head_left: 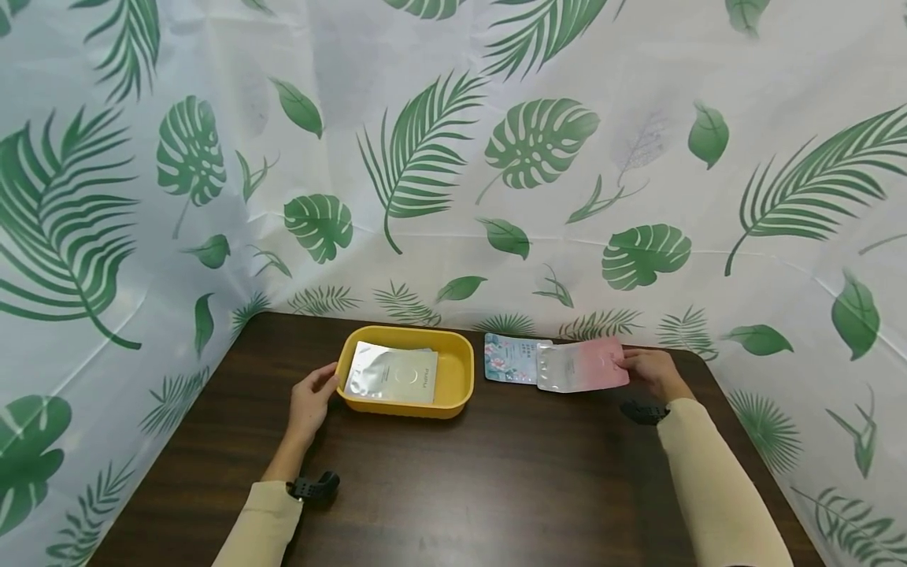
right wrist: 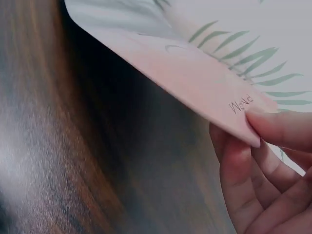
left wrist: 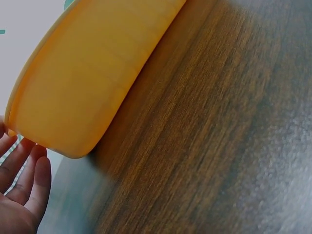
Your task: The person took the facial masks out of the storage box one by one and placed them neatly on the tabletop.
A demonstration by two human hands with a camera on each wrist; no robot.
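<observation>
Your right hand [head_left: 650, 370] pinches pink pouch [head_left: 588, 367], its far end overlapping floral sachet [head_left: 512, 361] (both right of yellow tray [head_left: 454, 374]); your left hand [head_left: 309, 403] grips tray's left rim, pale packet [head_left: 397, 374] inside!

Head view: moderately bright, diffuse lighting; soft glare on tabletop [head_left: 432, 504]. Wrist views: hazy, softly focused; dark shadow beneath pink pouch [right wrist: 200, 80].

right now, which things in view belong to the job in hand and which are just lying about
Seemingly in the job:
pink packet, pinched in the right grip
yellow tray, left grip at its end
pale packet in the tray
blue floral packet, probably

Just surroundings:
dark table
leaf-print backdrop
black wristbands
</observation>
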